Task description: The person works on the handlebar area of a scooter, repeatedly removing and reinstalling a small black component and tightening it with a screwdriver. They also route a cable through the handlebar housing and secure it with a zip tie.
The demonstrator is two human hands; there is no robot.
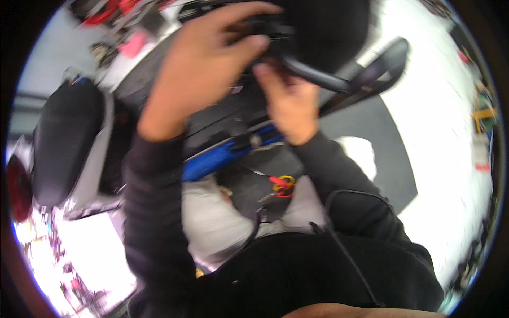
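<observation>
At the top of the head view, my left hand curls its thumb and fingers around a dark part, blurred by motion. Just below it to the right, my right hand reaches up with its thumb raised; its other fingers go behind a black curved tube and are mostly hidden. That tube runs right to a black looped piece. Under my hands lies a black ribbed panel with a blue strip along its near edge.
A black padded seat with grey sides stands at the left. A large black rounded shape is beyond my hands. Red-and-yellow-handled tools lie between my legs. A dark grey mat covers part of the white floor.
</observation>
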